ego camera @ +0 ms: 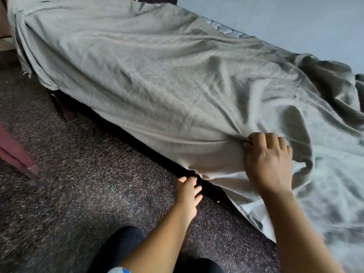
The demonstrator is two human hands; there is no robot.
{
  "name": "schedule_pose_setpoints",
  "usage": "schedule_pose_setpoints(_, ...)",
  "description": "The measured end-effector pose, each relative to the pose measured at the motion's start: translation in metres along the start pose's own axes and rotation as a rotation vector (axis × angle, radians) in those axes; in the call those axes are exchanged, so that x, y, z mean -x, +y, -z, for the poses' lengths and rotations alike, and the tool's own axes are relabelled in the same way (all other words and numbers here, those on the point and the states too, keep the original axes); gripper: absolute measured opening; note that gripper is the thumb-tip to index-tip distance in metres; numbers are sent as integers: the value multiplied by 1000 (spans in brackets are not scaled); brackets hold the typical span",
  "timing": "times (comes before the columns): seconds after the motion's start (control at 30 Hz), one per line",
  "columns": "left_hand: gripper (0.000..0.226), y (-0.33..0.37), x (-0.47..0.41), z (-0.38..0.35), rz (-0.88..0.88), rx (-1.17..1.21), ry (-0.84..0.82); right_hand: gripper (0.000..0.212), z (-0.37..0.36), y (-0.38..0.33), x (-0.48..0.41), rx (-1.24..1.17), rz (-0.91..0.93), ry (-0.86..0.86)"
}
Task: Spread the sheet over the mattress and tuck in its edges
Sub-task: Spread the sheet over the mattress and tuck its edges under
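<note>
The sheet (157,75) is already draped along the mattress, though a quilted strip of the mattress (226,29) shows bare at 1 o'clock along the far side, and the cloth is heavily rumpled toward 3 o'clock. Along the near side it hangs loose over the dark bed frame (210,191), so the step in hand looks like the tucking of this near edge. The right hand (267,162), at 4 o'clock, is clenched on a bunch of sheet at the mattress's upper edge, and creases fan out from that grasp toward 10 o'clock. The left hand (187,196), at 6 o'clock, holds nothing: its fingers are straight and spread, just beside the frame and just below the hanging hem, over the speckled floor (78,184). The next move probably calls for the left hand to gather that hem and push it in under the mattress while the right keeps the cloth taut.
</note>
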State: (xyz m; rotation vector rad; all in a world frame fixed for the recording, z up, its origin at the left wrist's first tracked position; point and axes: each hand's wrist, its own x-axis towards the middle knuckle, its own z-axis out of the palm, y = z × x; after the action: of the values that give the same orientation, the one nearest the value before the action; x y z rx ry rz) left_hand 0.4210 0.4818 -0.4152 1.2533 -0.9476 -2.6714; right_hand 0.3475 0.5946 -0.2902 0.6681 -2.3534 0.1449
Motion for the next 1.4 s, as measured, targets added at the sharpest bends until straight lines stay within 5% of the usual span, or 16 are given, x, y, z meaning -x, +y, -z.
schedule_pose_setpoints(0.37,13,-57,57,-26,183,-237,-253,41,76,83,90,93,-252,-164)
schedule_pose_setpoints(0.83,15,-146,105,-97,262,-134,-281,45,94,170,110,163,-150,-349)
schedule_pose_setpoints(1.13,15,-177,81,-129,237,29,-209,44,76,196,124,29,-97,-155)
schedule_pose_setpoints(1.4,32,-186,63,-134,107,2,-148,7,74,221,121,41,-117,25)
